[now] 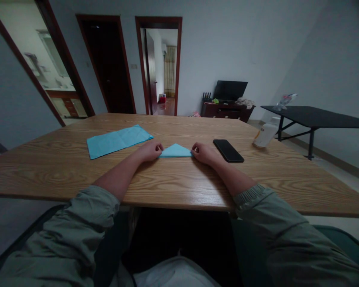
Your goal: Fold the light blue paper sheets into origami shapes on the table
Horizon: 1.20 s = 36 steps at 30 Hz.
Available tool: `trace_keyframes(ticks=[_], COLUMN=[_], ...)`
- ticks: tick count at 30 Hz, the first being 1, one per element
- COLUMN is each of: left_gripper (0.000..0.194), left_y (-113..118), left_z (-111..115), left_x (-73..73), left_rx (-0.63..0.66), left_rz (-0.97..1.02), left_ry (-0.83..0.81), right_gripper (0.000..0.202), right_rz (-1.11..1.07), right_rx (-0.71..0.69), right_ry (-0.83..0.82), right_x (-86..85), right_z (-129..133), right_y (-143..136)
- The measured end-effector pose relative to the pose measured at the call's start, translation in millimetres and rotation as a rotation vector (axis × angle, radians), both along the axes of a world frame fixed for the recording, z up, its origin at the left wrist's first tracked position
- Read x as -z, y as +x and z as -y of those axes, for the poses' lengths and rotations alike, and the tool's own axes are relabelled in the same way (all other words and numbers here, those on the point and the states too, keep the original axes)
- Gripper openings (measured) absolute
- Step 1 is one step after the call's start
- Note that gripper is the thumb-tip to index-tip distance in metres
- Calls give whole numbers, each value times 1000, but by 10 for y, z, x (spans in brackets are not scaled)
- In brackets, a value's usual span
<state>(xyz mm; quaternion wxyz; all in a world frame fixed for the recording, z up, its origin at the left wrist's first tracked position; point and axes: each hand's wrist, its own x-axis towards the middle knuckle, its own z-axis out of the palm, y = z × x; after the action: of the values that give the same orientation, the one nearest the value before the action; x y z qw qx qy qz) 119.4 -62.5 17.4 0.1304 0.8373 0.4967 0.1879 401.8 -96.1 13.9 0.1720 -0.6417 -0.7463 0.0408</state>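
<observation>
A light-blue sheet folded into a flat triangle [176, 151] lies on the wooden table before me, its point facing away and its long folded edge towards me. I cannot tell whether it is paper or cloth. My left hand [151, 151] pinches its left corner between thumb and fingers. At the opposite corner my right hand [202, 152] has the same kind of pinch. The fingertips partly cover both corners. Left of my left hand rests a larger blue folded sheet [118, 141], creased and lying flat.
Just right of my right hand is a black phone [228, 150]. Farther right stands a whitish plastic container [266, 134]. The wooden table [173, 187] has its near edge close to my body. Beyond it are a black folding table [323, 115] and a cabinet with a screen [230, 91].
</observation>
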Motion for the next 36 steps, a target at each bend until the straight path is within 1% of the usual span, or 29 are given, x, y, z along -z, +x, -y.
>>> trace_keyframes(ticks=[3,7,9,13,17,19,21,24,26,28,30,32,36], left_gripper=[25,26,27,28,38,46,52,54,55,62,72,79,87], left_y=[16,153,270,452,465,454,460,496,517,528,532,533,527], left_z=[45,211,306,415,410,389,368,349,351,364,375,376,342], left_x=[-22,-80,-98,-82,-14,32,75,105,93,63,31,16,47], left_rx=[2,15,45,179,269,295,310,325,322,299,261,209,116], left_rz=[-141,-325,-378,-403,-376,-348,-322,-306,-303,-300,-306,-315,-289], left_ry=[69,339,406,325,245,214,179,117,77,30,-27,-80,-111], right_gripper=[24,27,28,29,32,34,36,40,44,46,52,63,79], right_rz=[76,168,201,241,272,278,264,226,219,216,204,184,163], right_rx=[-12,-41,-64,-74,-75,-122,-205,-328,-379,-413,-389,-308,-187], right_ry=[24,58,79,92,117,133,155,162,86,-6,-49,-57,-81], right_x=[-9,-23,-23,-21,-48,-64,-63,-15,35,84,120,143,167], right_z=[23,56,68,74,87,111,142,169,158,127,90,58,26], right_y=[-29,-56,-67,-73,-102,-172,-284,-458,-520,-527,-503,-472,-424])
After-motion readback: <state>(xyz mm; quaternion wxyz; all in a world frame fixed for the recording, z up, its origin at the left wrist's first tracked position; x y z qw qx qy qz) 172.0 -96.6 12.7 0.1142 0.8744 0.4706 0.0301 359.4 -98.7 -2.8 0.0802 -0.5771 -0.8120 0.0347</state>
